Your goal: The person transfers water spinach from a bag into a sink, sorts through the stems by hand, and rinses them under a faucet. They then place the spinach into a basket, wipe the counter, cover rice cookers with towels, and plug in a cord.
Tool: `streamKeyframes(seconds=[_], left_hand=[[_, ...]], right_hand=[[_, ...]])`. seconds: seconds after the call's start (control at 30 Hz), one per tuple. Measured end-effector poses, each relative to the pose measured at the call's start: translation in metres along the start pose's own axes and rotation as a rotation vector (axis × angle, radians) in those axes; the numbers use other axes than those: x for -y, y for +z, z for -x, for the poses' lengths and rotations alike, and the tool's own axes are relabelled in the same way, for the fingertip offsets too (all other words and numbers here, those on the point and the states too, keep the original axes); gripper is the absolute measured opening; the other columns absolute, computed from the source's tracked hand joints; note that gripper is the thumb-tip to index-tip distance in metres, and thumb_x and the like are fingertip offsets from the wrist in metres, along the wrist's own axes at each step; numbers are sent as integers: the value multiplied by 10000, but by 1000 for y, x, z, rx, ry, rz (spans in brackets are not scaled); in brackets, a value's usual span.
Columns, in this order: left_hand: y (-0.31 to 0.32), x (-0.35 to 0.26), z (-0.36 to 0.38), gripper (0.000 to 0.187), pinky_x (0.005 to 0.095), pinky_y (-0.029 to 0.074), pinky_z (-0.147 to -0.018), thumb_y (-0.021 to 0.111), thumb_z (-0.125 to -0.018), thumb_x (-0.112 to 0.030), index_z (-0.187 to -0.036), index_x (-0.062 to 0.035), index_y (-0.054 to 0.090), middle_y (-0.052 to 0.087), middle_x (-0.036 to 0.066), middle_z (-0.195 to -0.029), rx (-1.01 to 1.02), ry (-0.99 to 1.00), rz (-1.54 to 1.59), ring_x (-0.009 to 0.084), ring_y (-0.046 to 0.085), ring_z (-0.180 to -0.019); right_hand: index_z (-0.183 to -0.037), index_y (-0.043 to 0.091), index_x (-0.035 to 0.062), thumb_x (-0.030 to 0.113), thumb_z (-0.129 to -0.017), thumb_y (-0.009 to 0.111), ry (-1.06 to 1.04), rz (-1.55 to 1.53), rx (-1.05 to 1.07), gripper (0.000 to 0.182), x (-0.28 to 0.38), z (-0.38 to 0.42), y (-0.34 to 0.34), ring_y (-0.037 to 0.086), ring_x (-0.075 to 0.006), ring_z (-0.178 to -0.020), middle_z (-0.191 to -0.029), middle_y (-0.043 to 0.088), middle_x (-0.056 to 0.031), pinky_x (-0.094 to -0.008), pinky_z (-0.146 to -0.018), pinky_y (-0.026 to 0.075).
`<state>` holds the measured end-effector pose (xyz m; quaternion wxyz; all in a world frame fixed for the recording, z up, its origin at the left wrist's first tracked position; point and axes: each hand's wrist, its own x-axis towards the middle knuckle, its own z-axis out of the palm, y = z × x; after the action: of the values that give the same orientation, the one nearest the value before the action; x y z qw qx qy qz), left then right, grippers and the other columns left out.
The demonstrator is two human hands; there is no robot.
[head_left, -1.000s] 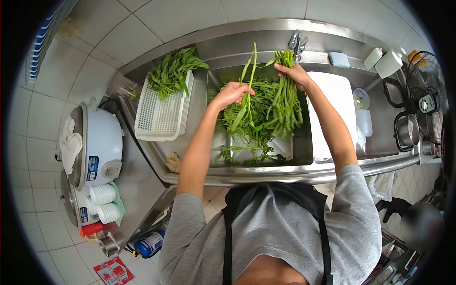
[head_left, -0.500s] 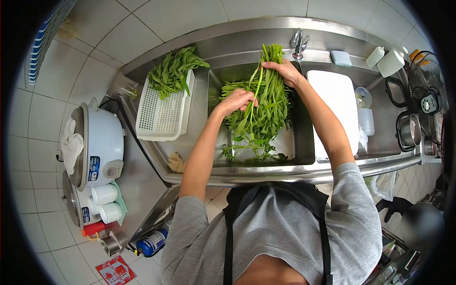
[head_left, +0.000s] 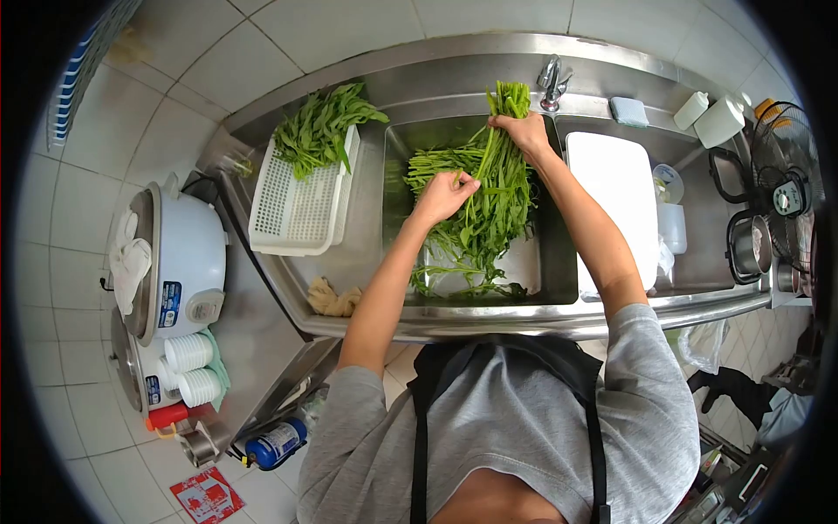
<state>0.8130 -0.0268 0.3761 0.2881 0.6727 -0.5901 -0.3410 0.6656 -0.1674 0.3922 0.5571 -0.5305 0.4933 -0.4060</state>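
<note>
My right hand (head_left: 522,133) is wrapped round the upper stems of a bunch of water spinach (head_left: 502,196), cut ends upward and leaves hanging into the sink basin (head_left: 554,271). Lower down, my left hand (head_left: 447,196) is closed in a pinch at the bunch's left side, on a small piece of it. More water spinach stems (head_left: 428,166) lie in the basin behind my left fingers. Left of the basin, a white perforated basket (head_left: 288,218) holds leafy greens (head_left: 319,131) at its far end.
A white board (head_left: 611,201) covers part of the right basin. The faucet (head_left: 552,83) stands behind. A cloth (head_left: 333,299) lies on the front left edge. Left stands a large rice cooker (head_left: 188,262). At right are a fan (head_left: 788,201) and another person's dark-gloved hand (head_left: 729,390).
My left hand has opened its fist into a pinch and shifted slightly down and right. The bunch's stems are gathered closer. The other person's arm at lower right has moved.
</note>
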Motion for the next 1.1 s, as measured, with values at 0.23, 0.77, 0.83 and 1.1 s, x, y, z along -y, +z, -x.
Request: streamKeyframes(seconds=[0.23,0.77,0.83,1.1], left_hand=[[2,-5,-10,263,339,317,-458,613,-779,-295,-830,-40,573,375,46,-468,-127,80,-153,162,377,-433],[19,28,-6,298,398,350,-493,414,-820,-256,-717,19,462,429,178,-517,-399,141,75,295,440,-454],[25,45,-12,317,382,350,-482,395,-834,-264,-684,11,442,412,145,-508,-460,60,144,255,430,-448],[17,61,3,324,305,406,-525,345,-917,-284,-768,-46,507,449,22,-631,-443,6,579,113,460,-534]], right_hand=[[-775,610,-57,57,-648,697,84,-100,-42,191,-8,1,-3,601,-169,-570,-706,630,-106,-305,-526,512],[-822,607,-31,88,-703,683,119,-189,123,185,-19,36,-14,589,-147,-619,-746,618,-74,-292,-558,498],[-826,609,-22,90,-707,678,93,-185,77,177,-26,43,-6,584,-143,-630,-754,618,-67,-292,-570,496],[-834,612,-19,80,-707,655,123,-115,142,167,-33,46,-8,581,-135,-633,-761,624,-61,-272,-590,486]])
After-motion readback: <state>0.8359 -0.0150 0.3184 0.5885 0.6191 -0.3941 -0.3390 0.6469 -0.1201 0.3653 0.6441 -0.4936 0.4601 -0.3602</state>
